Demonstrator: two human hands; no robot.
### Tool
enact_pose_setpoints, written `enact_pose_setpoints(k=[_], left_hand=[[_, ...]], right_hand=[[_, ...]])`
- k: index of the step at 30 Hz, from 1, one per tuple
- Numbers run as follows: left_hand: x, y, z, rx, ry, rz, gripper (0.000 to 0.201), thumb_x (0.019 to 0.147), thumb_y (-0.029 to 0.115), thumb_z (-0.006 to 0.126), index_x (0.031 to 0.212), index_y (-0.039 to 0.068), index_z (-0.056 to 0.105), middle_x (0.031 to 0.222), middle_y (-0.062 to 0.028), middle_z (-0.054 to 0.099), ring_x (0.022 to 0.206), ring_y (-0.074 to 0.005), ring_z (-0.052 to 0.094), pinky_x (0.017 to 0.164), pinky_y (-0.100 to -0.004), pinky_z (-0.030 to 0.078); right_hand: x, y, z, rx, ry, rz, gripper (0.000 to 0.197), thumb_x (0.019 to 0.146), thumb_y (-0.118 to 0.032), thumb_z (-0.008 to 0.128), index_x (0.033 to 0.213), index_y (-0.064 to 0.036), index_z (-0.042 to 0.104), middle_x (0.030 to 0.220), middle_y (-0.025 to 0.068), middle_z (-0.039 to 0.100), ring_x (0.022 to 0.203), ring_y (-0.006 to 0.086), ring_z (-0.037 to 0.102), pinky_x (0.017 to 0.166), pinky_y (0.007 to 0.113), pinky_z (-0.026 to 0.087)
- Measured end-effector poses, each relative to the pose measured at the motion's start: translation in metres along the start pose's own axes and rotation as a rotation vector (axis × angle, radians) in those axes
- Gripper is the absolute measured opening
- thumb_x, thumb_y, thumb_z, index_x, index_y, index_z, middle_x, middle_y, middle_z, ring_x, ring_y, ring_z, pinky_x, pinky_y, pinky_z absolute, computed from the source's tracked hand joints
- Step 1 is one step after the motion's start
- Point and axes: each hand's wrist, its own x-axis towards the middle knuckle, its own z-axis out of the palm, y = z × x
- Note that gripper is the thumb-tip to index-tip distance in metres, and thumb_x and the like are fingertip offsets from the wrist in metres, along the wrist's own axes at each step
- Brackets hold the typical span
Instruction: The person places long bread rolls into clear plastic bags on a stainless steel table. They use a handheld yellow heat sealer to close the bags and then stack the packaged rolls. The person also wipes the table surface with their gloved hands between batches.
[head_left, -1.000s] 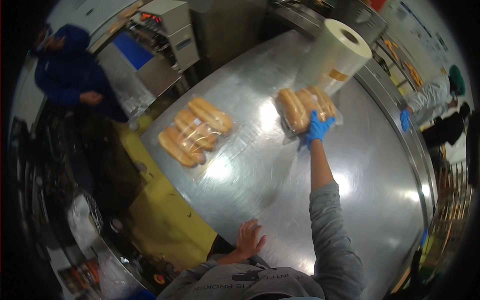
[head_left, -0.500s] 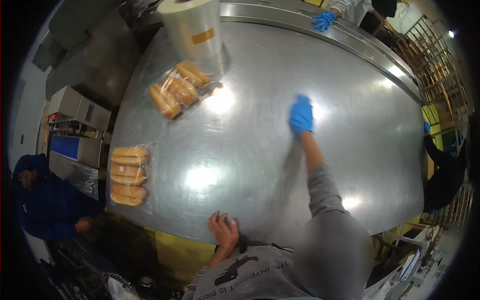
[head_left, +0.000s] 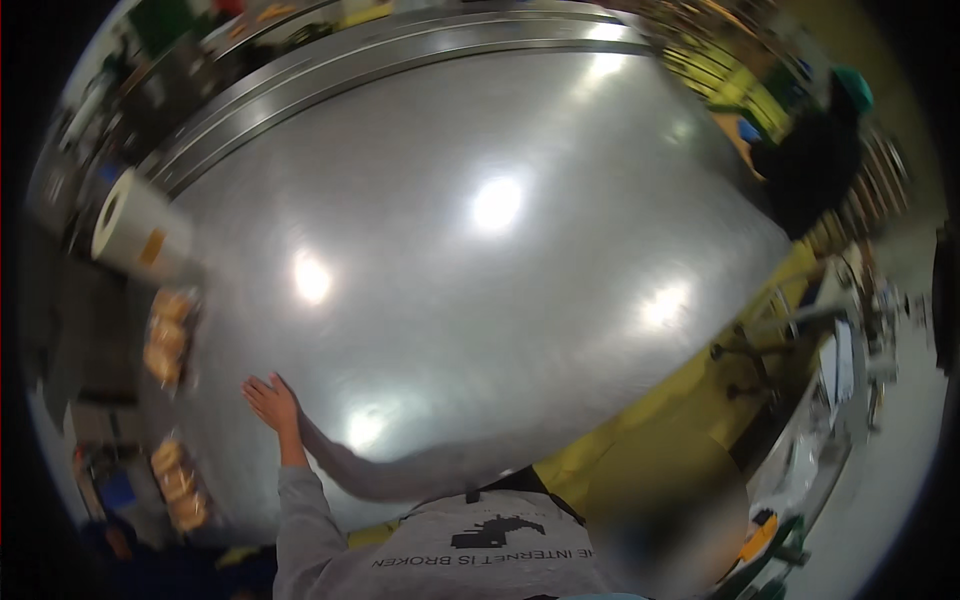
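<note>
My left hand (head_left: 270, 401) is bare and lies flat on the big steel table (head_left: 480, 250), fingers spread, near the table's lower left edge. It holds nothing. My grey sleeve runs down from it to my chest. Left of the hand lie two clear bags of golden bread rolls, one (head_left: 165, 336) above it and one (head_left: 178, 486) below it; neither touches the hand. A large white roll of plastic film (head_left: 134, 226) stands at the table's left side, above the upper bag. My right hand is out of view.
A person in dark clothes and a green cap (head_left: 812, 160) stands at the table's far right corner. Yellow floor (head_left: 640, 440) and a metal frame stand (head_left: 770, 350) lie to the right of the table. A raised steel rail (head_left: 380, 70) runs along the far edge.
The view has swung right, so the bags and film roll have slid to the left rim. My blue-gloved right hand, stretched over the table before, has left the picture. My left hand stays on the table.
</note>
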Motion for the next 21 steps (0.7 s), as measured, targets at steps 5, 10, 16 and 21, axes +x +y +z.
enact_pose_setpoints(k=[5,10,16,21], left_hand=[[-0.122,0.327,0.059,-0.296,-0.149,0.767,0.069,0.087,0.039,0.049,0.133,-0.008,0.029,0.142,-0.0237,0.026,0.133,-0.0340,0.022,0.110,-0.0419,0.015],[-0.505,0.457,-0.046,-0.255,-1.721,1.745,0.064,0.089,0.048,0.043,0.130,-0.001,0.040,0.140,-0.0197,0.031,0.131,-0.0324,0.027,0.108,-0.0411,0.022],[-0.615,0.384,-0.126,-0.887,-1.732,2.599,0.031,0.087,0.027,0.051,0.103,0.002,0.059,0.117,-0.0154,0.053,0.104,-0.0319,0.051,0.090,-0.0443,0.038],[-0.575,0.453,-0.157,-1.139,-1.377,2.041,0.035,0.083,0.030,0.055,0.109,0.007,0.057,0.126,-0.0150,0.047,0.113,-0.0331,0.046,0.095,-0.0449,0.033]], right_hand=[[0.014,-0.044,0.034,0.491,0.099,0.005,0.025,0.084,-0.027,0.049,0.088,-0.0074,0.063,0.089,0.0129,0.063,0.083,0.0288,0.062,0.071,0.041,0.050],[0.082,-0.008,0.030,0.757,0.362,0.009,0.023,0.082,-0.026,0.052,0.081,-0.0055,0.062,0.077,0.0136,0.063,0.073,0.0296,0.062,0.065,0.042,0.049],[0.156,0.088,-0.102,1.894,0.506,-0.747,0.029,0.089,-0.029,0.041,0.100,-0.0066,0.055,0.102,0.0105,0.054,0.093,0.0235,0.054,0.081,0.039,0.044],[0.169,0.095,-0.188,2.440,0.439,-1.209,0.044,0.093,-0.038,0.033,0.123,-0.0073,0.045,0.129,0.0112,0.043,0.117,0.0231,0.042,0.098,0.039,0.034]])
